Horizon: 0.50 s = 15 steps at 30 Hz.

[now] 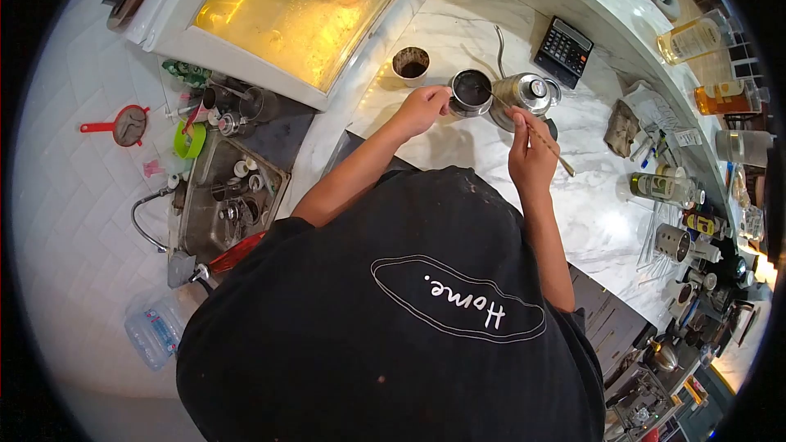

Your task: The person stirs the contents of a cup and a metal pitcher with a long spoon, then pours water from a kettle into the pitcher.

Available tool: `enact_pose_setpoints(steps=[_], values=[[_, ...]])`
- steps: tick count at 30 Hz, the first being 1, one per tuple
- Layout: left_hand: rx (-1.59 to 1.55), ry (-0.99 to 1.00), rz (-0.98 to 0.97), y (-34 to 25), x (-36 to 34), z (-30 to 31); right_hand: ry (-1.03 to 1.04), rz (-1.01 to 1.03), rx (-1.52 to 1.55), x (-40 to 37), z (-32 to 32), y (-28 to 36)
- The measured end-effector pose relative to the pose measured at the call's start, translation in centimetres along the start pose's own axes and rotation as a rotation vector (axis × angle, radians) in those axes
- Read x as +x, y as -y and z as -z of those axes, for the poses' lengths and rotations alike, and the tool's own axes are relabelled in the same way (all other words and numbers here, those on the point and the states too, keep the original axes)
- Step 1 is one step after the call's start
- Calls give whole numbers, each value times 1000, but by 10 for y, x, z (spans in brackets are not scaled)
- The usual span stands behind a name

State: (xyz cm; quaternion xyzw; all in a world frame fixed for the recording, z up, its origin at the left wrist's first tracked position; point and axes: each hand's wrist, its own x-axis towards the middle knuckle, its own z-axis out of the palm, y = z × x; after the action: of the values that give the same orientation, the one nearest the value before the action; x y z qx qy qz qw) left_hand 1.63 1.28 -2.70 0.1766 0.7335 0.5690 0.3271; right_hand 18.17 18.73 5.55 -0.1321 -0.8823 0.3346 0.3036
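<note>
My left hand (426, 110) is closed on the side of a metal pitcher (470, 113) that holds something dark. In my right hand (534, 151) is a long bar spoon (547, 141) with a twisted stem. The spoon slants from its far tip at lower right toward the pitcher, and its lower end reaches the pitcher's mouth. Close behind my right hand stands a steel gooseneck kettle (532, 92), its thin spout pointing away from me. To the left of the pitcher is a pale cup (411, 75) with dark residue or liquid inside.
A black calculator (565, 51) lies behind the kettle. On the right are a crumpled brown cloth (622, 128) and several bottles, one a green-labelled bottle (660, 187). A lit display case (307, 12) stands at back left, above a sink (214, 221) holding dishes.
</note>
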Motion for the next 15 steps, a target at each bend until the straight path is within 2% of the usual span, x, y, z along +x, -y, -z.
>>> enact_pose_setpoints(steps=[7,15], values=[[7,13,-3,2,1,0,-11,30,12,3,-2,7],[-3,23,-1,-2,-1,0,-95,-45,105,0,1,13]])
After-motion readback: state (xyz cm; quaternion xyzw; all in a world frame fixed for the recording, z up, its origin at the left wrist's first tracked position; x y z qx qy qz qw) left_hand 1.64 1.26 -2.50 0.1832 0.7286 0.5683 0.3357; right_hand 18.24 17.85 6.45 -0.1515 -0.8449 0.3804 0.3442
